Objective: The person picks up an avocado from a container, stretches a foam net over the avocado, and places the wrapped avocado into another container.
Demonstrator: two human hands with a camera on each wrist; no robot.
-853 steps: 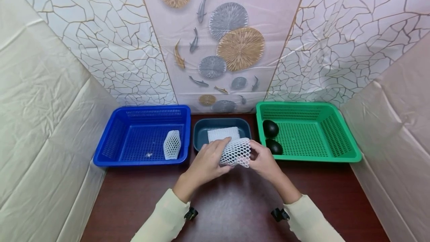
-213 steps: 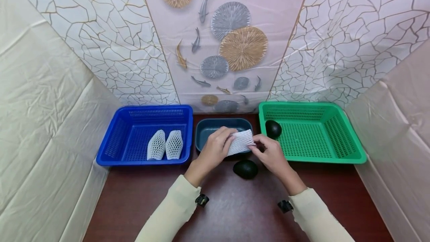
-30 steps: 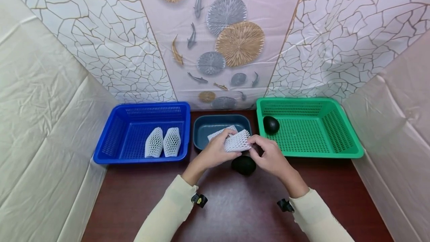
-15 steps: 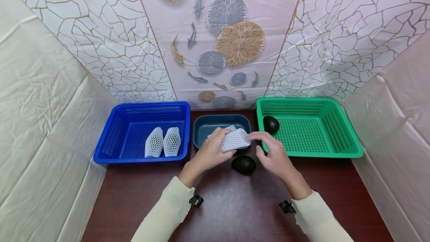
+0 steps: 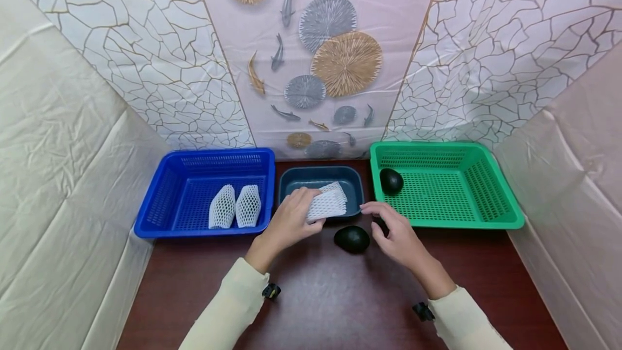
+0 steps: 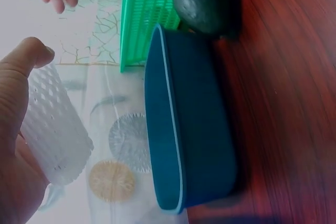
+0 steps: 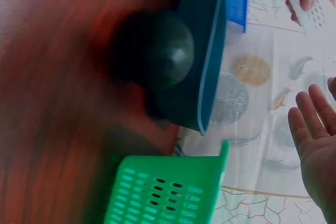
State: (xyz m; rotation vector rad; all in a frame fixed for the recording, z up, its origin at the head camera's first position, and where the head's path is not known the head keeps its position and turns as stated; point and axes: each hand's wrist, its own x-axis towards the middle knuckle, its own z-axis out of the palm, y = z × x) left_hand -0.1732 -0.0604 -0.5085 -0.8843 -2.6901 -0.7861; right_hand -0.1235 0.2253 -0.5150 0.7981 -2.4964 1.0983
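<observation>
My left hand (image 5: 290,220) grips a white foam net sleeve (image 5: 326,205) between thumb and fingers, over the dark teal tray (image 5: 290,175). In the left wrist view the sleeve (image 6: 55,124) looks flattened and clear of the tray. Behind it, another foam net (image 5: 335,186) lies in the tray, partly covered. A dark avocado (image 5: 352,239) rests on the table just in front of the tray. To its right hovers my right hand (image 5: 398,234), fingers loosely bent and holding nothing; the right wrist view shows its palm and spread fingers (image 7: 315,114).
At the left stands a blue basket (image 5: 165,190) with two net-wrapped pieces (image 5: 222,207) side by side. A green basket (image 5: 500,193) on the right holds one bare avocado (image 5: 391,181) in its left corner. A patterned cloth (image 5: 340,69) hangs behind.
The right hand has let go of the sleeve; the left has carried it leftward. Longer ago, an avocado left the green basket for the table and a second wrapped piece appeared in the blue basket.
</observation>
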